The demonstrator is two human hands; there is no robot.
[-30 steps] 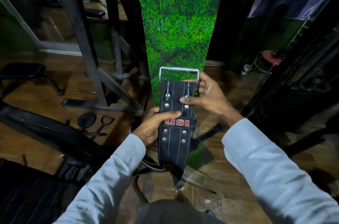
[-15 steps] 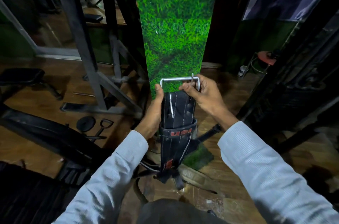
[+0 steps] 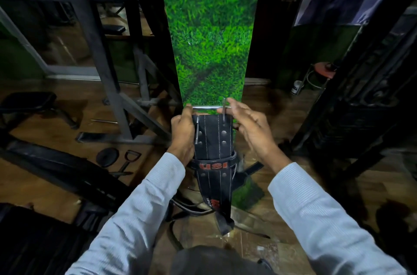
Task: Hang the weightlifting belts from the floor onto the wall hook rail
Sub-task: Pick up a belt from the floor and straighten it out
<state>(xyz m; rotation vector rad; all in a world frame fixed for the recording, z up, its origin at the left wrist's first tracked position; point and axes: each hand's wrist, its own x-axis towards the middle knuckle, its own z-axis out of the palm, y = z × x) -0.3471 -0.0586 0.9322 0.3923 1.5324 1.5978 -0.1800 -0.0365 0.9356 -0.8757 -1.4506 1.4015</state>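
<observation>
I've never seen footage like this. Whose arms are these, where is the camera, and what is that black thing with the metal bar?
No machine here: a person wears a camera on the head, looking down at their own arms. Both hands hold a black weightlifting belt upright. The left hand has a grip on its side edge; the right hand pinches the metal buckle at the top. The belt's tail hangs toward the wooden floor, where more straps lie. Behind stands a grass-patterned pillar.

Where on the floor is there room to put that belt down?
Bare wooden floor lies right of the green grass-print pillar, before the red stool. Underfoot it is crowded: other straps lie below the belt, and handles clutter the left.
</observation>
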